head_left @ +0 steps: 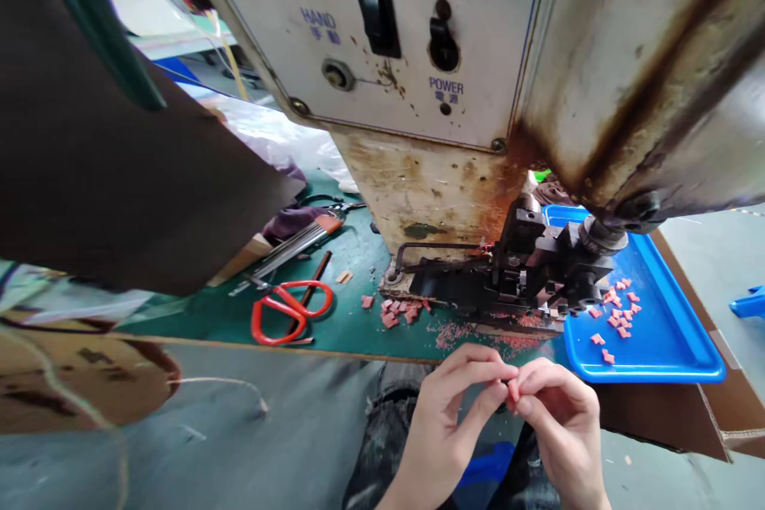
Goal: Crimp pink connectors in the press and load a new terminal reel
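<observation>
Just in front of the bench edge, my left hand (457, 414) and my right hand (562, 422) meet, both closed in a pinch on one small pink plastic piece (512, 393). My fingertips cover much of it. Above them stands the machine's black metal tooling (526, 271), and pink crumbs (454, 333) lie at its foot. A small heap of pink pieces (398, 311) rests on the green bench top left of my hands. More pink pieces (621, 319) are scattered in the blue tray (669, 351) to the right.
Orange-handled scissors (280, 339) lie on the green bench (352, 335), with metal rods (292, 243) and pliers (340, 207) behind. The rusty machine's control panel (412, 88) overhangs the bench. A cardboard box (741, 406) stands under the tray, and a dark sheet (119, 135) hangs at left.
</observation>
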`<state>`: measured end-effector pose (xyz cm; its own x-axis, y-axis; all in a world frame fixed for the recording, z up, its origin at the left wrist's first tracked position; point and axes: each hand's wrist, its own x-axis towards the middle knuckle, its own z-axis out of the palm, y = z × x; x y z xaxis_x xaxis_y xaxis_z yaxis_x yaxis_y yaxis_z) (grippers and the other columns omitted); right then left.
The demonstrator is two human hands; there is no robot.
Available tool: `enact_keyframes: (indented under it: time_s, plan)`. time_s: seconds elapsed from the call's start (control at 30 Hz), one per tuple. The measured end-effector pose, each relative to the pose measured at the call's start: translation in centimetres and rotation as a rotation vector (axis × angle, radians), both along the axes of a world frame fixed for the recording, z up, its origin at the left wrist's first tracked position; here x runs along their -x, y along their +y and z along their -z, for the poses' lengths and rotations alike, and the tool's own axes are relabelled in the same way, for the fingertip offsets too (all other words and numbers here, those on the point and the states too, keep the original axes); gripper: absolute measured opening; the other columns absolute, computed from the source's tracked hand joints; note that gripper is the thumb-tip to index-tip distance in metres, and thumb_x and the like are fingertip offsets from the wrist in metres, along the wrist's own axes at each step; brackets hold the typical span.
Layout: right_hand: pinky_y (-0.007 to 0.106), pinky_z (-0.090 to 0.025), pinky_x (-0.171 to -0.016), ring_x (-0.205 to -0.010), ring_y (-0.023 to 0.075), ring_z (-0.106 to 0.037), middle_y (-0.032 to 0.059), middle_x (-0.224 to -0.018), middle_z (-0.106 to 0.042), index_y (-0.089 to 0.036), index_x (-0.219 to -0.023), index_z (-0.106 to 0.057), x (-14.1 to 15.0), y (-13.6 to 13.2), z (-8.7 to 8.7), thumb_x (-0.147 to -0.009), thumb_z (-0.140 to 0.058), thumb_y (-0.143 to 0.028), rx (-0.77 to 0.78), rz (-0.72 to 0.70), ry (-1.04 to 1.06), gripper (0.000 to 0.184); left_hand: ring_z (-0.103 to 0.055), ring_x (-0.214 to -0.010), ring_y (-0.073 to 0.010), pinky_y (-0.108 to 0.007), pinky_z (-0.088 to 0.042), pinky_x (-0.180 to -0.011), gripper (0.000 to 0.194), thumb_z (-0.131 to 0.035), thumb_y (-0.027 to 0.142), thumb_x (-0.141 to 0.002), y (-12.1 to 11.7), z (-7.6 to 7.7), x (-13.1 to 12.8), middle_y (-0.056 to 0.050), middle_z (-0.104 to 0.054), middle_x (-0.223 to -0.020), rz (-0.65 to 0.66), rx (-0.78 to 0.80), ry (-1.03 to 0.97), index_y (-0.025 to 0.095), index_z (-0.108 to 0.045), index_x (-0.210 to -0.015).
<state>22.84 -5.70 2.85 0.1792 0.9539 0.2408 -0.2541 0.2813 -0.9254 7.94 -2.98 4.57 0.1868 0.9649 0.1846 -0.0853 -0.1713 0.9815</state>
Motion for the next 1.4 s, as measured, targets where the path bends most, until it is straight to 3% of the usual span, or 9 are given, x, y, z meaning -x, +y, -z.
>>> enact_keyframes:
  time_s: [0.2, 0.33, 0.6, 0.73, 0.93, 1.17, 1.3, 1.4]
  plan:
    - [0.026, -0.063, -0.072, -0.084, 0.0169, -0.073, 0.0038, -0.093, -0.077, -0.027, -0.110, -0.078, -1.9, -0.2, 0.0, -0.090, -0.074, -0.002, -0.195, 0.126, -0.447, 0.032, -0.068, -0.066, -0.0154, -0.021, -0.057, -0.065, 0.022, -0.074, 0.037, -0.093, 0.2, -0.1, -0.5, -0.004, -0.075, -0.073, 0.090, 0.175, -0.026, 0.019, -0.080, -0.083]
    - [0.026, -0.062, -0.069, -0.080, 0.0168, -0.073, 0.0034, -0.090, -0.076, -0.025, -0.108, -0.078, -2.4, 0.2, 0.2, -0.090, -0.074, -0.003, -0.265, 0.188, -0.573, 0.028, -0.062, -0.061, -0.0127, -0.019, -0.053, -0.060, 0.027, -0.074, 0.042, -0.092, 0.6, 0.6, -1.2, -0.002, -0.074, -0.069, 0.081, 0.203, -0.046, 0.019, -0.078, -0.080]
    - [0.022, -0.052, -0.059, -0.073, 0.0141, -0.066, 0.0003, -0.081, -0.071, -0.024, -0.090, -0.079, -3.1, 3.2, -0.8, -0.093, -0.078, -0.018, -0.154, 0.489, -0.560, 0.007, -0.069, -0.067, -0.0153, -0.020, -0.056, -0.064, 0.024, -0.072, 0.042, -0.093, 0.9, 1.3, -1.2, -0.003, -0.076, -0.076, 0.064, 0.156, 0.095, 0.020, -0.080, -0.090]
    - [0.022, -0.044, -0.055, -0.064, 0.0108, -0.054, -0.0026, -0.075, -0.060, -0.020, -0.076, -0.071, -3.0, 4.5, -0.8, -0.091, -0.079, -0.020, -0.132, 0.554, -0.573, 0.016, -0.073, -0.070, -0.0160, -0.020, -0.057, -0.068, 0.021, -0.068, 0.036, -0.095, 0.1, 1.5, -0.9, -0.002, -0.077, -0.077, 0.124, 0.111, 0.189, 0.021, -0.080, -0.086]
    - [0.022, -0.037, -0.052, -0.060, 0.0092, -0.044, -0.0041, -0.073, -0.051, -0.019, -0.068, -0.060, -2.7, 5.0, -0.7, -0.091, -0.076, -0.017, -0.113, 0.584, -0.627, 0.029, -0.071, -0.066, -0.0144, -0.019, -0.055, -0.069, 0.023, -0.065, 0.033, -0.097, -0.3, 1.9, -1.0, -0.001, -0.076, -0.071, 0.150, 0.087, 0.243, 0.021, -0.078, -0.082]
    - [0.025, -0.047, -0.056, -0.073, 0.0150, -0.056, 0.0015, -0.083, -0.057, -0.020, -0.084, -0.068, -2.4, 4.8, -0.4, -0.094, -0.074, -0.022, -0.147, 0.711, -0.522, 0.011, -0.070, -0.066, -0.0142, -0.018, -0.053, -0.067, 0.025, -0.065, 0.034, -0.097, -0.3, 1.8, -1.0, 0.000, -0.076, -0.071, 0.148, 0.088, 0.262, 0.021, -0.076, -0.080]
    - [0.024, -0.040, -0.053, -0.062, 0.0113, -0.046, -0.0028, -0.074, -0.051, -0.020, -0.072, -0.061, -2.3, 4.9, -0.7, -0.093, -0.076, -0.022, -0.142, 0.599, -0.600, 0.026, -0.069, -0.065, -0.0142, -0.019, -0.053, -0.066, 0.027, -0.063, 0.034, -0.098, -0.9, 1.6, -1.2, -0.001, -0.075, -0.069, 0.163, 0.062, 0.271, 0.020, -0.075, -0.078]
    - [0.024, -0.036, -0.052, -0.060, 0.0103, -0.041, -0.0043, -0.072, -0.047, -0.020, -0.068, -0.054, -2.1, 5.1, -0.8, -0.094, -0.075, -0.023, -0.128, 0.600, -0.618, 0.033, -0.068, -0.064, -0.0144, -0.020, -0.053, -0.066, 0.029, -0.062, 0.034, -0.099, -1.2, 1.6, -1.2, -0.001, -0.074, -0.068, 0.168, 0.050, 0.272, 0.020, -0.074, -0.077]
